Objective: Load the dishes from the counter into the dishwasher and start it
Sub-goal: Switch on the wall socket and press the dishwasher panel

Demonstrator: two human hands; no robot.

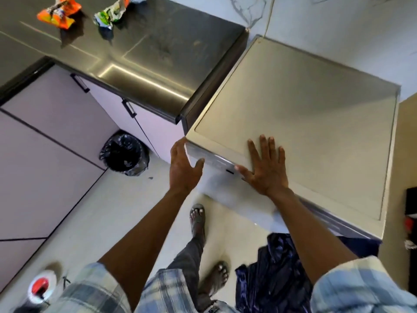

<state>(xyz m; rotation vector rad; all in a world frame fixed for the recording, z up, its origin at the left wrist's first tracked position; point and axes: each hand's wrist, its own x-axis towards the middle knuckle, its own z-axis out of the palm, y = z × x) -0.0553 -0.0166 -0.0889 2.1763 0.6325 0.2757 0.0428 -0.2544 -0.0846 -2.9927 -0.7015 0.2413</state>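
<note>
Kitchen corner: both hands at the closed dishwasher beside a dark counter.

Steel-dark counter (pixel 144 64) carries only two crumpled wrappers (pixel 59 12); no dishes show in view. Just beside it stands the dishwasher (pixel 304 114), a pale freestanding box with its door up. The right hand (pixel 265 168) lies flat and spread on the top near the front edge, its grip released. The left hand (pixel 184 168) is open, fingers curled at the front left corner, grasping nothing that I can see. The door will likely feel stiff and sprung; best taken at the dark recess under the control strip (pixel 216 160) while the flat hand steadies the light cabinet.
</note>
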